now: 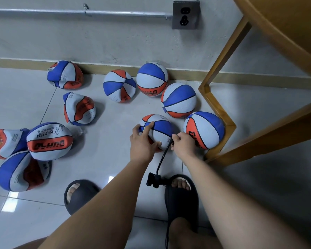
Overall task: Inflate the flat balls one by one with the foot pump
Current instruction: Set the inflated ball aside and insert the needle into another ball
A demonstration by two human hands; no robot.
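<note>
A blue, white and orange ball (160, 127) rests on the floor in front of me. My left hand (142, 142) grips its left side. My right hand (182, 143) pinches the black pump hose (162, 157) where it meets the ball's lower right. The hose runs down to the black foot pump (153, 179), which lies under my right foot in a black slipper (181, 198). Three round balls (204, 129) (180, 99) (152, 79) sit to the right and behind. Several crumpled flat balls (79, 108) (49, 141) (65, 74) lie at the left.
A wooden table leg frame (217, 108) stands right of the round balls, with the tabletop (285, 24) above. The wall with a skirting board (115, 69), a pipe and a socket (185, 15) is behind. My left slipper (79, 194) is on the tiles.
</note>
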